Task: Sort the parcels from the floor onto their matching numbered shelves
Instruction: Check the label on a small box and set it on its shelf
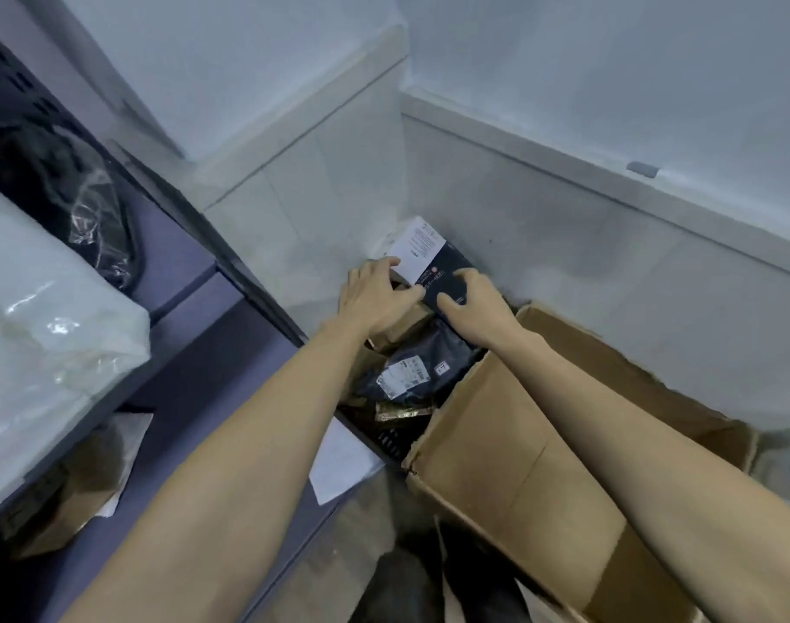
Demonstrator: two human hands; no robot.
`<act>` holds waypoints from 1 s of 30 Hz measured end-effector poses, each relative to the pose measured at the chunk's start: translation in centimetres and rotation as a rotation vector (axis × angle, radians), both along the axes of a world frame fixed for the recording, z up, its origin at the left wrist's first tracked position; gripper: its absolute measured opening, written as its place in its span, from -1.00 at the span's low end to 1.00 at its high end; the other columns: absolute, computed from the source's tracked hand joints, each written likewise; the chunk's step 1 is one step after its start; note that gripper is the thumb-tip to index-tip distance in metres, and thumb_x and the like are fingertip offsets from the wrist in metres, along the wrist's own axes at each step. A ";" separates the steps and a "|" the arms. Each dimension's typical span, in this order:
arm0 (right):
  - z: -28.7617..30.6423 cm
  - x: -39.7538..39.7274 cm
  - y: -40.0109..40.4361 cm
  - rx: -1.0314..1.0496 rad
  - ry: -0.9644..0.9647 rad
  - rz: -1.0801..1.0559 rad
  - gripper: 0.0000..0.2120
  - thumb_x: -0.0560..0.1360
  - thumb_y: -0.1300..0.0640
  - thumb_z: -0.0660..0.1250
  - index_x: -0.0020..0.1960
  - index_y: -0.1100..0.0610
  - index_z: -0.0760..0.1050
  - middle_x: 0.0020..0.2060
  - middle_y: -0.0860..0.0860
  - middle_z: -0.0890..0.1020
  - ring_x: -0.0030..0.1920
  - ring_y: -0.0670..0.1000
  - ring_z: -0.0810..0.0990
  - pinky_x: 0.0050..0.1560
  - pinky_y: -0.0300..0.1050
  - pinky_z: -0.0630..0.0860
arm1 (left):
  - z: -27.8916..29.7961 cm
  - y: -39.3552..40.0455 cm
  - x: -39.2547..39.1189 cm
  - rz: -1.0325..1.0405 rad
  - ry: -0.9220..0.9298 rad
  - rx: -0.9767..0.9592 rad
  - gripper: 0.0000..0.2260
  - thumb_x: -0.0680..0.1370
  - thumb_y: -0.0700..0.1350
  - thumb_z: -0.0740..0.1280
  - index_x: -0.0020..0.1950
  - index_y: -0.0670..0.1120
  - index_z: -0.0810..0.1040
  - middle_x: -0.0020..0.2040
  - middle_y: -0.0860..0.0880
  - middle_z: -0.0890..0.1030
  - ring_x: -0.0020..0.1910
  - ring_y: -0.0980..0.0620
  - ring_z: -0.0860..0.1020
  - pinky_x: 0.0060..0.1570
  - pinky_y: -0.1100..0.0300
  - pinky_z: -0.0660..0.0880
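Head view, looking down into a floor corner where white tiled walls meet. Both bare hands reach forward onto a flat dark rectangular box with a white printed label [429, 258], which leans tilted in the corner above a heap of parcels. Left hand [375, 294] lies on the box's near left edge, fingers curled over the white end; right hand [472, 303] holds the dark near end, thumb and fingers wrapped on it. So each grip is clamped on that box, which sits between the two hands and juts away beyond the fingertips. Just below the hands lies a dark plastic mailer bag with white shipping labels [418, 370], beside a brown cardboard parcel [402, 326]. An open brown cardboard carton [519, 451] stands under the right forearm. Grey metal shelving [182, 272] at left carries a white plastic-wrapped bundle [38, 317].
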State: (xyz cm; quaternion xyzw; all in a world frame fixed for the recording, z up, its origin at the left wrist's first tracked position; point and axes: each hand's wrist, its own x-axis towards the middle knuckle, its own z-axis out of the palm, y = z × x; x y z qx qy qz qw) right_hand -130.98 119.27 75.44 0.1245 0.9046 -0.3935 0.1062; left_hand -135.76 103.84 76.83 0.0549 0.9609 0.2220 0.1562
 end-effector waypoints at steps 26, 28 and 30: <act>-16.7 -24.1 -0.4 0.178 0.106 0.035 -0.41 0.57 -0.08 0.21 0.45 0.24 0.21 0.38 0.20 0.28 0.40 0.21 0.22 0.34 0.03 0.23 | -19.7 3.3 -18.6 0.271 -0.009 0.193 -0.59 0.67 0.09 0.08 0.47 0.00 0.41 0.40 -0.10 0.49 0.37 -0.11 0.43 0.27 0.14 0.34; -16.2 -24.1 -0.3 0.134 0.088 0.007 -0.44 0.58 -0.13 0.19 0.41 0.23 0.28 0.36 0.19 0.31 0.39 0.19 0.22 0.35 0.04 0.25 | -18.9 3.9 -17.9 0.340 -0.042 0.290 -0.61 0.66 0.14 0.07 0.19 0.01 0.62 0.18 -0.06 0.62 0.18 -0.07 0.53 0.15 0.13 0.39; -15.4 -23.9 -0.4 0.077 0.075 -0.029 -0.43 0.58 -0.15 0.18 0.39 0.24 0.29 0.36 0.18 0.32 0.39 0.18 0.22 0.35 0.04 0.26 | -17.8 4.4 -17.0 0.421 -0.072 0.400 -0.54 0.67 0.15 -0.03 -0.17 0.01 0.56 0.01 -0.06 0.61 0.06 -0.05 0.51 0.10 0.10 0.36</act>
